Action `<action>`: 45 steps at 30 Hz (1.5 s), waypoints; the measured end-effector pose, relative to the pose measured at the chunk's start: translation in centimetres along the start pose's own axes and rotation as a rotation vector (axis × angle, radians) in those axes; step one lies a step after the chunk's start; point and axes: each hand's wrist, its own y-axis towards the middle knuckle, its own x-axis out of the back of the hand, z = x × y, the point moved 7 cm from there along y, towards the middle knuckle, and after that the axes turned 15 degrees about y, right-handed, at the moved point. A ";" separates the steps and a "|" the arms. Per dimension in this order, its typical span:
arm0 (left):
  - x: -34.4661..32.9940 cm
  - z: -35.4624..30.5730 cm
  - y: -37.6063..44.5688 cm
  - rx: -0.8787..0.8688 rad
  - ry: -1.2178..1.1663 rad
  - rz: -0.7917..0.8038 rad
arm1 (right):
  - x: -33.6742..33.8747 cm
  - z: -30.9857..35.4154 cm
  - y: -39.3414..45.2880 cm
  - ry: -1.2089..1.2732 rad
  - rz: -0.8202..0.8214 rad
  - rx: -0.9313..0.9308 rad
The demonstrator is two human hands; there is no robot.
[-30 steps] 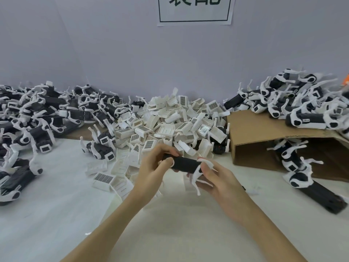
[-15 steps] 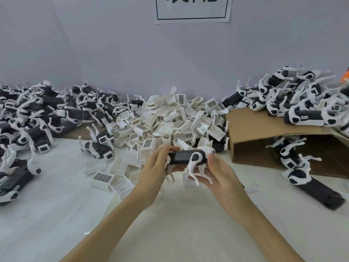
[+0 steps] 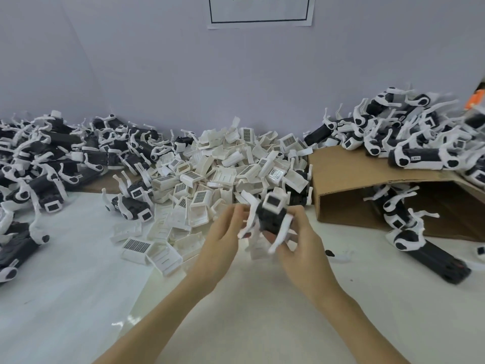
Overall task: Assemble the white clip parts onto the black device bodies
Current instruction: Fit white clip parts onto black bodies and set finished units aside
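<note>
A black device body [image 3: 270, 218] with white legs and a white end cap is held up above the table, its capped end pointing away from me. My right hand [image 3: 301, 245] grips it from below and the right, fingers curled round its underside. My left hand [image 3: 223, 232] is just left of it, fingertips near or touching one white leg; contact is blurred. A heap of loose white clip parts [image 3: 231, 164] lies right behind the hands.
Assembled black-and-white devices are piled at the left [image 3: 47, 158] and on top of a tipped cardboard box [image 3: 354, 185] at the right. More devices spill from the box onto the table [image 3: 420, 240]. A few white parts [image 3: 147, 248] lie near my left wrist.
The device lay crosswise between both hands; now it is turned end-on, pointing away from me. My left hand has let go of its end and my right hand holds it alone.
</note>
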 end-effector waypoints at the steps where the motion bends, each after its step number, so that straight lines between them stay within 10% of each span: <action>1: 0.2 -0.6 -0.1 -0.057 -0.017 0.002 | 0.1 -0.2 0.0 -0.053 0.041 0.003; 19: -0.4 -2.4 -1.0 -0.248 0.133 0.062 | -0.6 -0.4 -0.4 -0.027 0.109 -0.029; 26: 0.6 -1.4 -0.4 -0.128 0.041 -0.002 | 1.0 0.9 -0.1 -0.274 -0.077 0.139; 31: 1.2 -1.3 -0.2 -0.199 0.246 -0.120 | -0.8 2.1 -0.7 -0.387 0.081 0.280; 36: 3.3 -1.8 0.4 -0.394 0.194 -0.152 | 0.0 0.8 -0.1 -0.164 0.174 0.032; 45: 4.0 -1.3 -0.1 -0.270 -0.099 -0.313 | -1.4 0.9 -1.0 -0.263 0.113 0.212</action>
